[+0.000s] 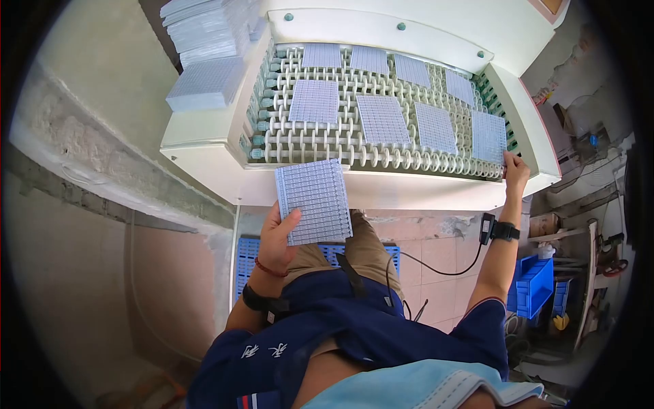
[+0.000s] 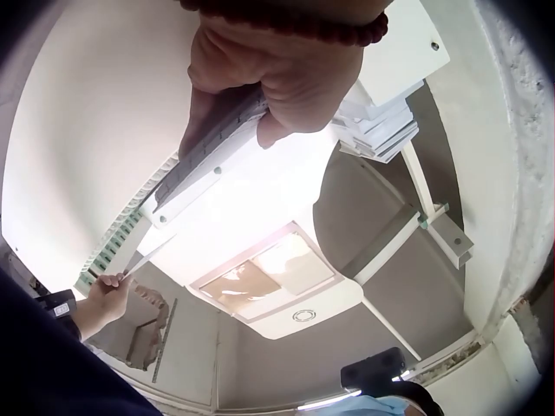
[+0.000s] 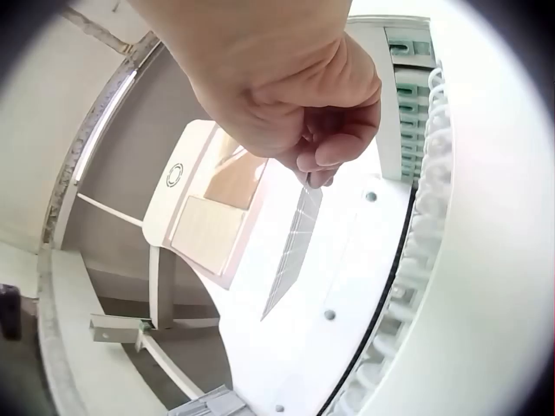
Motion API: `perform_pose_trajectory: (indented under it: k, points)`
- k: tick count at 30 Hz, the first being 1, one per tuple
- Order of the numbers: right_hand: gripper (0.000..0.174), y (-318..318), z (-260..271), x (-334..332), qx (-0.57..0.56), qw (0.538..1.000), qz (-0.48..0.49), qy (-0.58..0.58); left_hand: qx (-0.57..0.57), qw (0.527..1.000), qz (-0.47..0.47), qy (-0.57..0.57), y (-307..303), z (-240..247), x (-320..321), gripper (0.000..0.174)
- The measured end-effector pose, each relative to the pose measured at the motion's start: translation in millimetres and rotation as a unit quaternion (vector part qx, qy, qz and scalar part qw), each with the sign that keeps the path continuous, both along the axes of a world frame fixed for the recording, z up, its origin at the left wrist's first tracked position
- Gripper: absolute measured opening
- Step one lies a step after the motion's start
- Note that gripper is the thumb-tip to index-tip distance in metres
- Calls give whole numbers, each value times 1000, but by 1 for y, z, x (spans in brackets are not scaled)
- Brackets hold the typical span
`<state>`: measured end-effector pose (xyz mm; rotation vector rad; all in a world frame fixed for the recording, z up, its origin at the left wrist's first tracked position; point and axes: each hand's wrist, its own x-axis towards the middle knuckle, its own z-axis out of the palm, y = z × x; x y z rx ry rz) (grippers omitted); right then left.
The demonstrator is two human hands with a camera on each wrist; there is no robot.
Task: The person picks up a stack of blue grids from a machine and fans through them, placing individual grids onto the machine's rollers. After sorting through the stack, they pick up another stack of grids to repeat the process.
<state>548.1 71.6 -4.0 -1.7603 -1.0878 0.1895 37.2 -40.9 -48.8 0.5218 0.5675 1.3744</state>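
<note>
My left hand [image 1: 274, 240] grips a stack of thin, pale grid-patterned circuit board panels [image 1: 315, 198] in front of the machine, thumb over the top face. In the left wrist view the stack [image 2: 208, 147] appears edge-on between thumb and fingers. At the right front of the roller conveyor [image 1: 381, 158], my right hand [image 1: 516, 172] pinches the corner of a single circuit board panel [image 1: 489, 136]. That panel [image 3: 297, 243] hangs thin and tilted from the fingertips in the right wrist view. Several similar panels [image 1: 381, 119] lie in two rows on the white wheeled rollers.
Tall stacks of panels [image 1: 204, 85] stand on the machine's left ledge. A white housing [image 1: 368, 24] rises behind the rollers. Blue crates [image 1: 535, 286] sit on the floor at right, and a blue slatted mat [image 1: 246, 262] lies below. A black cable [image 1: 436, 273] runs from the right wrist.
</note>
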Motion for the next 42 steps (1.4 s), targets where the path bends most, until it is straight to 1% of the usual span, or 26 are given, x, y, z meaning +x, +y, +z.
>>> perform_pose_trajectory:
  k: [1,2,3,4,5,7,8,9,10,11,12,13,14,15,16,17,19,21,24,26,29,32,35,38,40,42]
  points:
    - [22,5,0,11,-53,995,-23,-78,8,1000,-10,2,1,-1,1,33]
    - [22,8,-5,17,-53,995,-22,-78,16,1000,-19,5,1,-2,0,34]
    - [24,11,-12,22,-69,979,-40,-190,15,1000,-17,6,1,-2,1,34]
    - [25,11,-10,15,-87,948,-55,-300,15,1000,-11,5,0,0,3,33]
    - [25,11,-10,8,-89,948,-48,-301,13,1000,-2,3,-1,2,5,33]
    - [28,7,-8,-21,-35,966,-68,-247,8,1000,8,9,0,6,6,33]
    - [26,3,-10,-40,-7,973,-44,-228,5,1000,10,17,-2,5,6,33]
    - [26,-8,-12,-66,-24,974,-25,-224,-16,999,23,23,-5,2,6,33]
    - [24,-17,-11,-97,-55,992,68,-89,-4,1000,5,10,-2,1,6,32]
    - [23,-26,-15,-129,-83,983,154,49,13,1000,-15,-3,0,0,6,32]
    - [22,-38,-23,-161,-90,954,258,121,5,1000,-8,4,1,-1,7,32]
    - [21,-52,-29,-193,-93,910,355,192,5,1000,-19,-5,2,-2,9,31]
    - [21,-64,-30,-223,-128,878,404,223,6,999,-32,-15,1,-2,10,31]
    - [20,-74,-32,-248,-161,832,447,286,4,999,-30,-12,1,-3,11,31]
    - [18,-80,-32,-266,-192,797,473,322,-1,1000,-31,0,2,-5,11,31]
    - [17,-84,-39,-279,-210,775,486,344,-5,999,-33,11,3,-5,10,31]
    - [16,-89,-47,-295,-227,765,477,368,-5,1000,-24,11,4,-3,9,31]
    - [16,-90,-46,-301,-229,767,471,371,-9,1000,-15,7,2,-5,8,31]
    - [16,-91,-45,-303,-230,774,462,365,-1,1000,-28,7,4,-8,7,31]
    - [16,-90,-43,-303,-230,779,461,358,-15,1000,-15,16,4,-7,8,30]
    - [15,-94,-47,-304,-228,779,459,362,-11,999,-31,0,3,-9,6,29]
    - [13,-93,-52,-304,-207,779,469,360,-20,999,-24,9,2,-10,4,30]
    - [13,-94,-50,-306,-191,783,466,366,2,1000,-30,-2,2,-7,4,30]
    - [14,-95,-51,-307,-190,795,458,348,-1,999,-34,-9,1,-8,2,31]
    - [14,-96,-46,-310,-185,814,427,348,-6,1000,-30,-6,1,-10,2,31]
    - [15,-96,-47,-310,-179,821,426,336,-12,1000,-28,-4,2,-10,2,31]
